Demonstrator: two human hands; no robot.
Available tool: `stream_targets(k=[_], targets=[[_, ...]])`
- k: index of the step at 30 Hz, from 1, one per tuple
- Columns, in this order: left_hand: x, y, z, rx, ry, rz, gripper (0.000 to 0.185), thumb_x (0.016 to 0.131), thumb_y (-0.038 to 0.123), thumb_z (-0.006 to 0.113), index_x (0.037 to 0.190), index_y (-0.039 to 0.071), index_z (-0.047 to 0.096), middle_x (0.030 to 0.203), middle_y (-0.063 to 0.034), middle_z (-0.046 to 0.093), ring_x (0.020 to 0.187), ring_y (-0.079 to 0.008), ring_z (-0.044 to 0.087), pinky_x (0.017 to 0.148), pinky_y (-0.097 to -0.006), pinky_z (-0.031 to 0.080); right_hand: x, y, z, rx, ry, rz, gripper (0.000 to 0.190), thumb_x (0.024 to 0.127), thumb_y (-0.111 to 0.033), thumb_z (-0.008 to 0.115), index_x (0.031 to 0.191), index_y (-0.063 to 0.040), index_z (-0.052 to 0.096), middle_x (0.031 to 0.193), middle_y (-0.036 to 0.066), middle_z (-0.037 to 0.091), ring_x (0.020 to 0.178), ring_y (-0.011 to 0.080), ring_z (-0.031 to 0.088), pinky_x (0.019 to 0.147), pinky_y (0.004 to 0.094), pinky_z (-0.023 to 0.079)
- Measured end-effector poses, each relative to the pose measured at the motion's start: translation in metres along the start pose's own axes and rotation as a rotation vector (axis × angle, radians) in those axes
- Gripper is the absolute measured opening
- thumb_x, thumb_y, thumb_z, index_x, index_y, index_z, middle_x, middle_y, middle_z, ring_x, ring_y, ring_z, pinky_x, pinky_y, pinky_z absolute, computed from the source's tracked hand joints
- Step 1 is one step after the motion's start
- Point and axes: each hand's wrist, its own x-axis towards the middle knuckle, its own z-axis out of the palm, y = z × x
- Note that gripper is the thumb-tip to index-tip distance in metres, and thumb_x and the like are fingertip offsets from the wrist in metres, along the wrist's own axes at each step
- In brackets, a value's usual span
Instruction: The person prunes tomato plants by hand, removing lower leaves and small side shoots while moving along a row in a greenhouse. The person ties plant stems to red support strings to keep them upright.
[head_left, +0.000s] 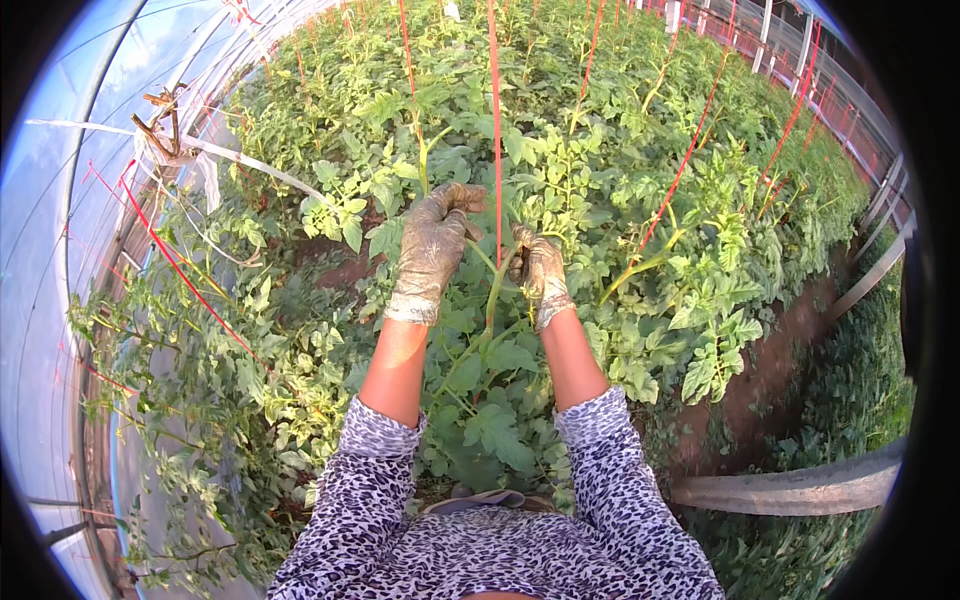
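Both hands wear thin, soiled gloves and are at a tomato plant in front of me. My left hand (439, 240) is raised just left of a taut red twine (496, 150), its fingers bent toward the leaves; whether anything lies between them is unclear. Right of the twine, my right hand (538, 266) is curled close beside the green tomato stem (496, 292); its fingertips are partly hidden, so its hold cannot be made out. The twine runs down to the stem between my hands. Broad leaves (499, 435) spread below.
Dense tomato plants on red twines surround me. A white strap (255, 165) with a bundle of sticks (166, 131) crosses at the left, near the plastic greenhouse wall (45, 247). A curved pale post (795, 484) stands at the lower right, beside bare soil (780, 367).
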Motion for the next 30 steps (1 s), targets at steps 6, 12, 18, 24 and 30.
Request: stream_targets(k=[6, 12, 18, 24, 30], targets=[[0.012, -0.038, -0.027, 0.068, -0.126, -0.185, 0.032, 0.08, 0.013, 0.062, 0.105, -0.006, 0.055, 0.094, -0.0105, 0.061, 0.083, -0.0158, 0.057, 0.079, -0.0279, 0.045, -0.018, -0.007, 0.026, -0.399, -0.365, -0.117, 0.015, 0.079, -0.013, 0.063, 0.077, 0.001, 0.057, 0.061, 0.007, 0.058, 0.046, 0.0119, 0.051, 0.042, 0.0235, 0.039], [0.011, -0.034, -0.021, 0.004, -0.262, -0.218, 0.034, 0.078, 0.012, 0.064, 0.105, -0.008, 0.055, 0.095, -0.0098, 0.061, 0.081, -0.0154, 0.058, 0.078, -0.0277, 0.047, -0.041, -0.04, 0.005, -0.882, -0.311, -0.056, 0.018, 0.075, -0.013, 0.064, 0.087, 0.0, 0.06, 0.071, 0.004, 0.062, 0.064, 0.0128, 0.058, 0.059, 0.0232, 0.046], [0.009, -0.033, -0.007, -0.154, -0.307, -0.292, 0.042, 0.078, 0.009, 0.064, 0.113, -0.008, 0.048, 0.092, -0.0101, 0.061, 0.078, -0.0174, 0.061, 0.067, -0.0285, 0.051, -0.1, -0.093, -0.007, -0.909, -0.245, -0.695, 0.011, 0.077, -0.01, 0.06, 0.084, -0.001, 0.061, 0.065, 0.003, 0.055, 0.058, 0.0074, 0.049, 0.054, 0.0223, 0.042], [0.006, -0.029, -0.001, -0.135, -0.34, -0.273, 0.044, 0.077, 0.008, 0.064, 0.113, -0.009, 0.047, 0.095, -0.0121, 0.061, 0.078, -0.0175, 0.062, 0.067, -0.028, 0.052, -0.072, -0.09, 0.032, -1.772, -0.124, -1.376, 0.047, 0.067, -0.03, 0.069, 0.107, -0.009, 0.058, 0.121, 0.007, 0.05, 0.12, 0.0283, 0.039, 0.095, 0.0511, 0.033], [-0.01, -0.024, 0.0, -0.021, -0.378, -0.18, 0.046, 0.071, -0.001, 0.061, 0.115, -0.002, 0.05, 0.096, -0.0083, 0.061, 0.084, -0.0146, 0.058, 0.078, -0.0274, 0.046, -0.068, -0.09, 0.044, -2.09, -0.343, -1.067, 0.038, 0.066, -0.032, 0.066, 0.097, -0.011, 0.062, 0.113, 0.008, 0.053, 0.118, 0.0313, 0.041, 0.096, 0.0524, 0.031]])
